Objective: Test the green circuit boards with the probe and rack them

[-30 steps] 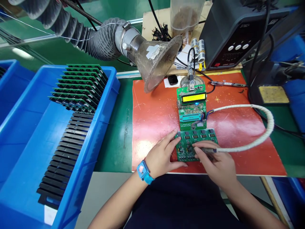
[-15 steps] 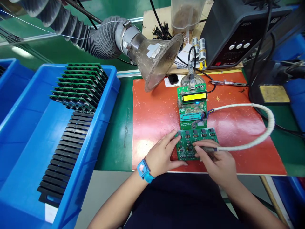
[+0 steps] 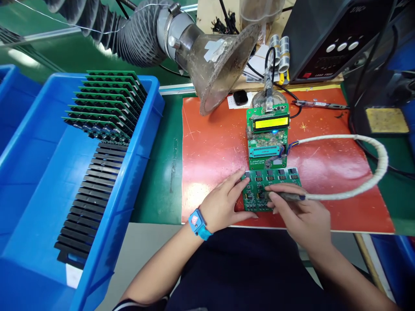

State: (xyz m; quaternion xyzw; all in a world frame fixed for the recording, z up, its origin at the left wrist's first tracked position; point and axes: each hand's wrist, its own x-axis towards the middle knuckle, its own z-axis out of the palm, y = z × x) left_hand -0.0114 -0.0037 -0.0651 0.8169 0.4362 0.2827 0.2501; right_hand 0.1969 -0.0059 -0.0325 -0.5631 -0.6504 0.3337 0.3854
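A green circuit board panel (image 3: pixel 252 203) with a row of small digit displays lies flat on the red mat (image 3: pixel 214 151). My left hand (image 3: pixel 223 201) rests at its left edge, fingers apart, fingertips on the upper left corner and thumb along the lower edge. Over the panel's middle, my right hand (image 3: pixel 301 214) pinches a dark probe (image 3: pixel 290 196) wired to a white sleeved cable (image 3: pixel 343 196). The probe's tip is hidden by the fingers. Just above the panel sits a green programmer board (image 3: pixel 267 137) with a lit yellow screen and a teal socket.
At left, a blue bin (image 3: pixel 35 194) holds upright green boards (image 3: pixel 106 103) and a black slotted rack (image 3: pixel 89 194). A fume funnel (image 3: pixel 223 65) hangs over the mat's back edge. Behind stands a black soldering station (image 3: pixel 337 39); a pen-like tool (image 3: pixel 320 104) and a sponge (image 3: pixel 387 120) lie at right.
The whole view has shifted slightly, so the bench items appear a little higher and mostly farther right. Both hands keep nearly the same places on the panel.
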